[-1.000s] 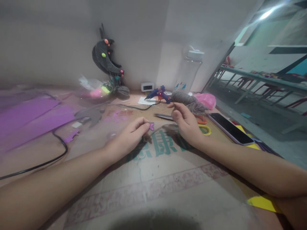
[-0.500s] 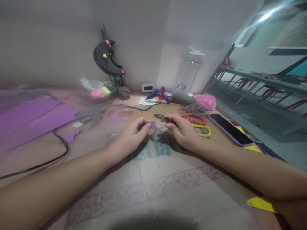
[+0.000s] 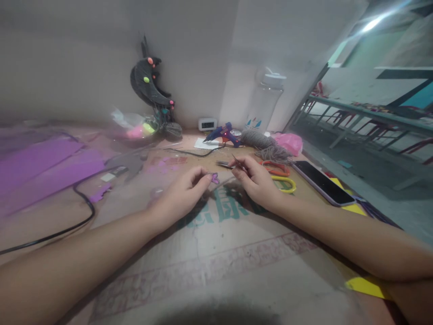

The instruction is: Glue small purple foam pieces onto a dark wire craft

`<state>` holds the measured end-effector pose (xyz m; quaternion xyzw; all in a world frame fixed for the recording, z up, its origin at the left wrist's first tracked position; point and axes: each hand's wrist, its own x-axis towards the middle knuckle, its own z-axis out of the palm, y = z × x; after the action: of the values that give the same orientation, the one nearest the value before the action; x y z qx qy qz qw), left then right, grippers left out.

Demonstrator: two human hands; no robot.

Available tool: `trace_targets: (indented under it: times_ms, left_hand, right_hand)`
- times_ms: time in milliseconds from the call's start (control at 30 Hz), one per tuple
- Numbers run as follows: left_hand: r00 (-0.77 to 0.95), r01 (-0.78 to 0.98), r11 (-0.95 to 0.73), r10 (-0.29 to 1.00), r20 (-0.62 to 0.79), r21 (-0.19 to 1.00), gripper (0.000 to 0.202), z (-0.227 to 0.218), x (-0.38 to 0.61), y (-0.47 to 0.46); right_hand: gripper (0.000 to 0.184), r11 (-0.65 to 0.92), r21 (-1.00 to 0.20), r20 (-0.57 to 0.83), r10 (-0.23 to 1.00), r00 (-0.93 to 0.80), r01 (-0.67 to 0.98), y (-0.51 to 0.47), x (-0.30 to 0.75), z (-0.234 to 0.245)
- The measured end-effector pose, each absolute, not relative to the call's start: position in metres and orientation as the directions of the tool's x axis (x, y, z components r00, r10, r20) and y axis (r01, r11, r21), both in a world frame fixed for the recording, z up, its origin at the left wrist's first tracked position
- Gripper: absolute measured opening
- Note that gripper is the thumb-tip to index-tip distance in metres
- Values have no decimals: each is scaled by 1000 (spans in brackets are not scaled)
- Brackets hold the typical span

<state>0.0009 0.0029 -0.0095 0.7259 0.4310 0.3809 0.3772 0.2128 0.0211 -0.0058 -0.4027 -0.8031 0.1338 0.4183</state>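
My left hand [image 3: 194, 185] is closed, with thumb and forefinger pinching a small purple cut-out piece [image 3: 215, 178] that has a grey edge. A grey yarn strand [image 3: 225, 182] runs from that piece toward my right hand [image 3: 255, 180]. Between the fingers of my right hand is a thin, dark, pointed tool [image 3: 238, 162], tip toward the upper left; its exact kind is unclear. Just beyond these fingers, metal scissor blades [image 3: 222, 164] lie on the table. Orange handles [image 3: 277, 168] and yellow handles [image 3: 286, 184] show behind the right hand.
At the back stand a blue glue gun [image 3: 221, 133], a small clock [image 3: 207, 124], a clear bottle [image 3: 265, 101] and grey yarn [image 3: 262, 142]. A phone [image 3: 323, 183] lies right. Purple sheets [image 3: 50, 167] and a black cord [image 3: 89, 203] are left. A dark crescent decoration [image 3: 145, 83] hangs behind.
My right hand has turned slightly, and the pointed tool now tilts up, apart from the scissor blades. The purple piece has turned a little in my left fingers. The view has shifted slightly.
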Motion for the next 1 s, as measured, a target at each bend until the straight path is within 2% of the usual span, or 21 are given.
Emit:
trace_targets:
  times_ms: [267,600,800,933,1000]
  left_hand:
    - [346,350,-372,904,250,860,25,-6,1,1]
    - [357,350,-367,903,240,862,27,-6,1,1]
    - [370,368,-377,898,238,850,27,-7,0,2]
    - [412,363,-386,883,225,848,28,-6,0,0]
    - [481,345,-441,841,248,828,27,-4,0,-3]
  right_hand:
    - [26,630,-549,534,770,-349,550,20,212,-2]
    - [19,631,-508,515,768,-382,586,21,212,-1]
    - [26,634,-522,502,769,-395,571,20,211,-1]
    - [17,596,-564,462,801,-380,572,19,210,-2]
    - [14,602,-553,462,797,-390,576,18,210,-3]
